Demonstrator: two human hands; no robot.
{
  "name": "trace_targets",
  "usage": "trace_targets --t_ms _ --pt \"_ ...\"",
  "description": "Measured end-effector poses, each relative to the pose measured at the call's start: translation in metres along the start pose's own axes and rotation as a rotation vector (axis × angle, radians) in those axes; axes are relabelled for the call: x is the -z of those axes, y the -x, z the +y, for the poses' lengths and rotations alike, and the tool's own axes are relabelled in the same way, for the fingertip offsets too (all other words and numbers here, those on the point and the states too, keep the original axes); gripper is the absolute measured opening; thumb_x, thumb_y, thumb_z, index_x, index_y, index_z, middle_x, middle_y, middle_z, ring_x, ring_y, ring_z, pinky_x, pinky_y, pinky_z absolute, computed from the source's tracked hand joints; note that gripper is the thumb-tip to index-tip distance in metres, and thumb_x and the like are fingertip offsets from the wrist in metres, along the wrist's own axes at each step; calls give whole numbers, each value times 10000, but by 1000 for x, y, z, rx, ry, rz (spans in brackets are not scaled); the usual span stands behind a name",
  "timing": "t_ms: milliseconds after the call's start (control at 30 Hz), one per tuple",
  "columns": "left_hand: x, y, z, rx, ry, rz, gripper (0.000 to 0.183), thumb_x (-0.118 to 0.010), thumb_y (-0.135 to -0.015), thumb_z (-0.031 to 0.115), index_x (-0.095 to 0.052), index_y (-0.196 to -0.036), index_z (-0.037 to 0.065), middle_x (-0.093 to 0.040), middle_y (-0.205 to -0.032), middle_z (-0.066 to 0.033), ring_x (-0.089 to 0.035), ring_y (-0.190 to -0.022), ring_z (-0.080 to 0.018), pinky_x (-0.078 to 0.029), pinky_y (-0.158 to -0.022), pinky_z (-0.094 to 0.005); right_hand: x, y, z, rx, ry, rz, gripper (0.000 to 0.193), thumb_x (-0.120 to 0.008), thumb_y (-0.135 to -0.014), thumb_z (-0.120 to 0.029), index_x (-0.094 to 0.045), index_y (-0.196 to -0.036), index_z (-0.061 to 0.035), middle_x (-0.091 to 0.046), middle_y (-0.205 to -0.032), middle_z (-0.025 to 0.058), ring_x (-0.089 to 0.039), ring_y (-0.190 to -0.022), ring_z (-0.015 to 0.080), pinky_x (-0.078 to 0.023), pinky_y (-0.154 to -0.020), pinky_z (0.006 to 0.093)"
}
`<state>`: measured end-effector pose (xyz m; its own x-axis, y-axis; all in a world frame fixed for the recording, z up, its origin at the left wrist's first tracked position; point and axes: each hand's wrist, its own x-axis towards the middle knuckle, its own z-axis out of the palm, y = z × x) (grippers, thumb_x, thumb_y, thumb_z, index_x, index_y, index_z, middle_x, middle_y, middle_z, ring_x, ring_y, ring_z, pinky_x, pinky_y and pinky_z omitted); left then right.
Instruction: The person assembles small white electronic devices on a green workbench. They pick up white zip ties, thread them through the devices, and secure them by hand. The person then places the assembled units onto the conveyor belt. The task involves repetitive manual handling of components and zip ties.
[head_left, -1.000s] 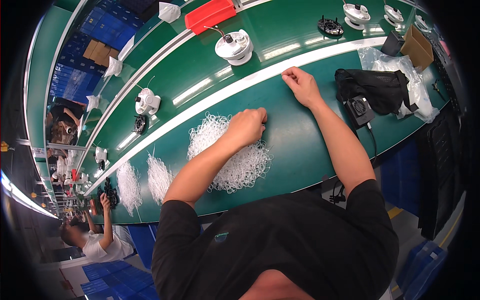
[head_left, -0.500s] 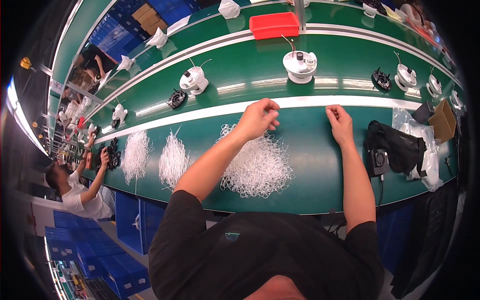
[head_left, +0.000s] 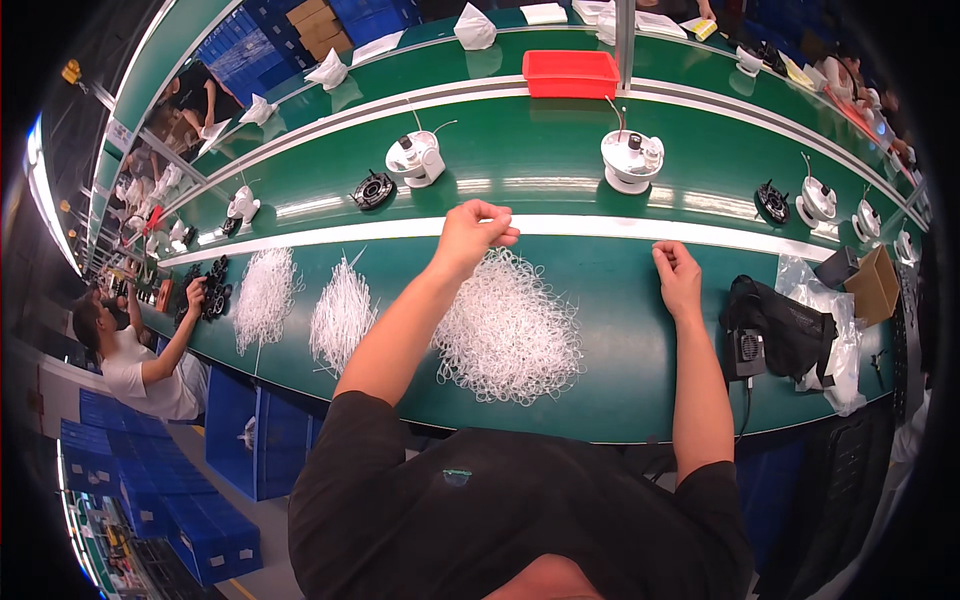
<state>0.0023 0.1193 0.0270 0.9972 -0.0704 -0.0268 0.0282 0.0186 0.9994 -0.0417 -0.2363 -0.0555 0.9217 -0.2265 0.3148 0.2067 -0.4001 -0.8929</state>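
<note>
My left hand (head_left: pixel 476 236) is held above the far edge of a large heap of thin white looped ties (head_left: pixel 515 335), its thumb and fingers drawn together. Anything pinched in it is too small to make out. To the right of that heap, my right hand (head_left: pixel 679 280) hovers over the green bench (head_left: pixel 625 350) with fingertips pressed together; what they hold, if anything, cannot be seen. Left of my left forearm lie two bundles of straighter white strips, a nearer bundle (head_left: pixel 343 315) and a farther bundle (head_left: pixel 266 300).
Beyond a white rail, a green conveyor (head_left: pixel 520 185) carries white round-based units (head_left: pixel 632 160) with wires and black ring-shaped parts (head_left: pixel 372 190). A red tray (head_left: pixel 571 75) stands behind. A black bag (head_left: pixel 775 325) and cardboard box (head_left: pixel 873 285) lie right. A co-worker (head_left: pixel 150 365) sits left.
My left hand has moved left and its fingers have come together. The right hand stays over the bench, its fingers still pinched. The whole view has shifted slightly.
</note>
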Motion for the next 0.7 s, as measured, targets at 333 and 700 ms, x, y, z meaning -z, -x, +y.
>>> trace_targets --t_ms 333,700 --pt "106 -62 -27 -75 329 399 117 -664 -935 86 -641 -980 -20 -682 -836 -100 -655 -693 -158 -585 -600 -281 0 1 3 15 63 -6 148 -650 -931 -157 -671 -981 -18 -663 -811 41 -592 -711 124 -491 -679 276" --pt "140 -157 -51 93 228 619 384 -626 -953 182 -514 -1127 -142 -608 -1048 -223 -702 -797 -317 -647 -618 -354 0 2 -11 110 147 12 183 -672 -909 -189 -699 -1000 -32 -662 -890 67 -606 -732 172 -489 -687 309"
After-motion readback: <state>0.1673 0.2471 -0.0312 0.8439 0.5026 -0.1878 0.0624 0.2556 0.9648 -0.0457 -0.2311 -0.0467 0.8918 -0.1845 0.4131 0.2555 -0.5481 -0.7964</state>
